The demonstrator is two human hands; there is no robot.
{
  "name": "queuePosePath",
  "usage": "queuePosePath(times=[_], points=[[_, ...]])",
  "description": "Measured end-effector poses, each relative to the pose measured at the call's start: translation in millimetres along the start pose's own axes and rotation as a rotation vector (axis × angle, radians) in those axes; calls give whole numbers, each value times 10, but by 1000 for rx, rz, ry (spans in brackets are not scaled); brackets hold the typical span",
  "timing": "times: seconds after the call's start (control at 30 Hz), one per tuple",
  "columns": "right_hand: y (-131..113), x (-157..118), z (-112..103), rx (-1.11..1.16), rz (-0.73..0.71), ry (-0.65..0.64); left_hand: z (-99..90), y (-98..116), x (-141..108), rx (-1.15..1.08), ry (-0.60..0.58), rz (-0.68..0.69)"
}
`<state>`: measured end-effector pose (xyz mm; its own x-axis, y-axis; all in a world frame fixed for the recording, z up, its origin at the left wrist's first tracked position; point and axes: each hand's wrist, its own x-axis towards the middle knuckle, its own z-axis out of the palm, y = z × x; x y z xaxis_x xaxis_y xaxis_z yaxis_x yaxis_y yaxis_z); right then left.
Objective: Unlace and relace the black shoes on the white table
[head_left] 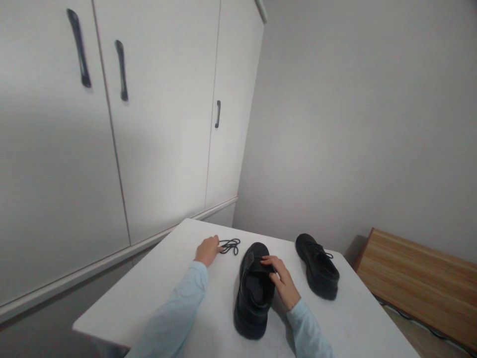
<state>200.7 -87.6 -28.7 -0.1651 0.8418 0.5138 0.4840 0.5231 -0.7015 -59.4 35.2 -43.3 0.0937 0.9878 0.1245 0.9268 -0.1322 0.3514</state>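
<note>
Black shoe (250, 313) seems stiff: grip its heel (251, 325). Right hand (282, 279) pinches its tongue (257, 265); left hand (208, 249) holds floppy-looking shoelace (230, 242) beside it.

A person in light blue sleeves (175, 311) works at a white bench (156, 288) at the bottom center of the frame, the left hand's fingers on a loosely looped black lace (231, 243). The right hand (285, 283) rests its fingers at the tongue of an upright black shoe (251, 318), whose opening faces the viewer. A second shoe (315, 266), laced, stands apart at lower right, near the bench's far edge. White cabinet doors (167, 129) with dark handles (79, 49) fill the upper left; a plain wall (354, 124) spans the upper right, above a wood-grain panel (421, 278).
</note>
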Motion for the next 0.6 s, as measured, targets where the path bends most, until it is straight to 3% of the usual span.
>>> queuePosePath(times=[0.2, 0.33, 0.47, 0.6], points=[[-89, 51, -40, -79, 56, -54, -61, 22, -21, -18, 32, -18], [-130, 119, -61, -151, 137, -76, -170, 17, -1, -157, 157, -21], [-175, 249, -95, -233, 159, -120, -252, 38, 58, -489, 323, 67], [-209, 405, -106, -388, 164, -226, -283, 128, 72, -1060, 337, 108]])
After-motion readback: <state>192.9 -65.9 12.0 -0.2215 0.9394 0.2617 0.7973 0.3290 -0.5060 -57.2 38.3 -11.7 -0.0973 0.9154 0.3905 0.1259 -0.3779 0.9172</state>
